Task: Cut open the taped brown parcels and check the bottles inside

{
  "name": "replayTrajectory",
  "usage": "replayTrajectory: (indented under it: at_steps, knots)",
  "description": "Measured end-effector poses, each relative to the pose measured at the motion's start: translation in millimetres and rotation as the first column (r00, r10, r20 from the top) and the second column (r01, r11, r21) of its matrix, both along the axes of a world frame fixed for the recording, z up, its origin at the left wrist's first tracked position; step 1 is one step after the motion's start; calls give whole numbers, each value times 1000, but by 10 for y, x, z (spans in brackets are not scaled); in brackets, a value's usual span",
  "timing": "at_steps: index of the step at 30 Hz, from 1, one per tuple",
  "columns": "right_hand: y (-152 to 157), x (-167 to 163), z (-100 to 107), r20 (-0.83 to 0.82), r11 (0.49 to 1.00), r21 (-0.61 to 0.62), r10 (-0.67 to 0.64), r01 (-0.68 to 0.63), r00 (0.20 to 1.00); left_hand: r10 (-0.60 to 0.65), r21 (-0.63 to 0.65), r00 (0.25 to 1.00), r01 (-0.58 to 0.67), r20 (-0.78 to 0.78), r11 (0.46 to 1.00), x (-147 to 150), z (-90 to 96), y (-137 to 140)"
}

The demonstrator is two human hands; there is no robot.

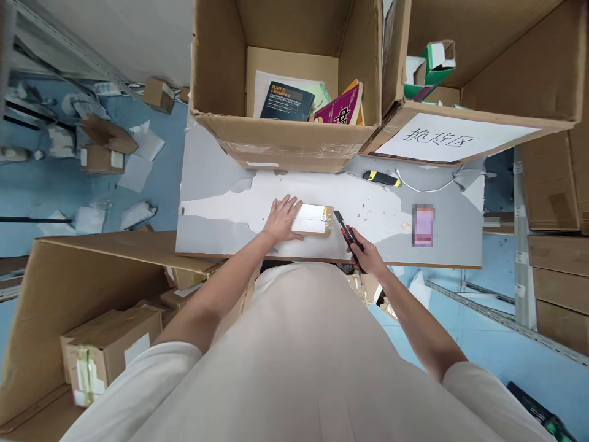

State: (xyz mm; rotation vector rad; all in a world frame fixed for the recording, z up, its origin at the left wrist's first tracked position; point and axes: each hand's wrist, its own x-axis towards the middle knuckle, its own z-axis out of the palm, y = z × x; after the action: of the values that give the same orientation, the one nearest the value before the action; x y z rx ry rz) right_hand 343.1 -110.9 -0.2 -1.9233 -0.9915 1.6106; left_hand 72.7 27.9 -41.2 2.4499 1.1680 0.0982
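My left hand (281, 220) lies over the left end of a small cardboard box (317, 220), fingers along its far edge and thumb at its near edge, gripping it against the table. A white label covers most of the box's top, and shiny tape wraps its right end. In my right hand (365, 250) is a black utility knife (347, 232), held closed in the fingers. Its blade end points up and left, close to the box's taped right end; whether it touches cannot be told.
A black-and-yellow utility knife (381, 178) and a blurred pink object (423, 225) lie on the grey-white table (221, 230). Behind stand a large carton (294, 144) holding books and another (488, 132) with green boxes. An open carton (27, 344) of parcels stands at lower left.
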Motion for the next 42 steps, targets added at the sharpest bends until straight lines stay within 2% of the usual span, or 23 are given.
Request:
replayTrajectory:
  at_steps: [6,10,19,25,31,37,42]
  knots:
    - [93,74,1,-25,995,43,86,-85,996,68,35,996,-71,65,997,27,-114,-5]
    - [153,109,38,26,981,78,176,-178,984,94,60,994,-98,63,993,45,-135,-18]
    - [16,171,104,121,937,51,337,-345,934,95,58,993,-99,70,993,29,-169,-10]
    - [-55,130,109,162,941,46,325,-336,932,103,57,993,-106,53,993,36,-160,-8]
    - [-226,6,135,89,967,-10,256,-256,963,93,57,992,-98,83,994,28,-176,-2]
    - [-326,-83,184,312,945,5,309,-326,899,81,59,992,-87,100,994,15,-197,0]
    - [-339,-187,346,472,922,-10,345,-386,812,70,79,992,-79,105,994,20,-188,-4]
